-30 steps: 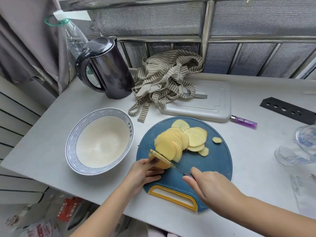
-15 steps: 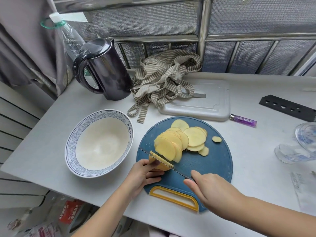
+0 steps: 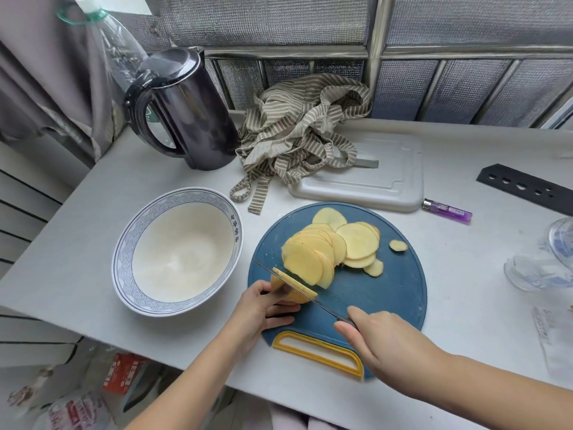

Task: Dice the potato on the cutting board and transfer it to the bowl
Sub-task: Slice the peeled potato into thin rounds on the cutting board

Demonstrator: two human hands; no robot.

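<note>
Hardly anything is changing from a moment ago: my knife (image 3: 325, 308) is still lying at the same slant across the last piece of potato (image 3: 297, 291), and both hands are staying almost where they were. My left hand (image 3: 263, 308) is sitting in the lower middle of the frame, fingers curled in and pinching the potato against the cutting board (image 3: 387, 305). My right hand (image 3: 384, 339) is coming in from the lower right, wrapping closed round the knife handle, which is mostly hiding under my palm.

The blade is running from upper left down to lower right and biting into the potato just beyond my left fingertips. So the uncut piece is lying on the lower-left side of the edge, under my left hand. The cut slices (image 3: 313, 259) are fanning away on the upper-right side, leaning on one another toward the middle of the board.

The piece is getting short, I am judging, so my fingertips are sitting near the edge and will be needing to tuck back. Nothing is diced yet; the slices are still waiting to be stacked and cross-cut. The bowl (image 3: 119, 268) is standing just left of the board, nearer my left hand, holding no potato.
</note>
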